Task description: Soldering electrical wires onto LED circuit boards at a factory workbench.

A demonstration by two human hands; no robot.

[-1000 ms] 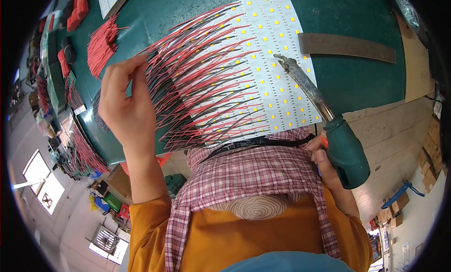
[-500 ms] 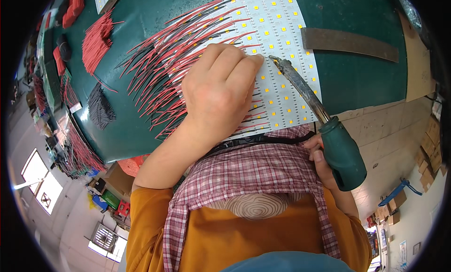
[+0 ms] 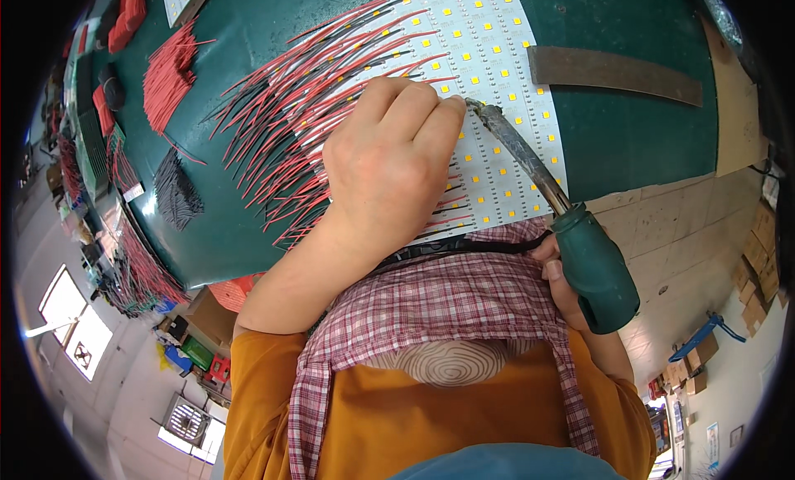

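Left hand (image 3: 389,165) flat on LED board (image 3: 497,82) wires | right hand (image 3: 563,273) clamped on soldering iron (image 3: 571,223)

Your left hand (image 3: 389,169) lies on the panel (image 3: 497,107), wires (image 3: 281,124) at its 9 o'clock, iron (image 3: 538,182) at 3, bar (image 3: 613,72) at 2.

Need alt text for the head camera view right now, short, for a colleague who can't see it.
A left hand presses down on a white LED panel fringed with red and black wires, while the right hand holds a green-handled soldering iron with its tip at the left fingertips. The panel lies on a green table.
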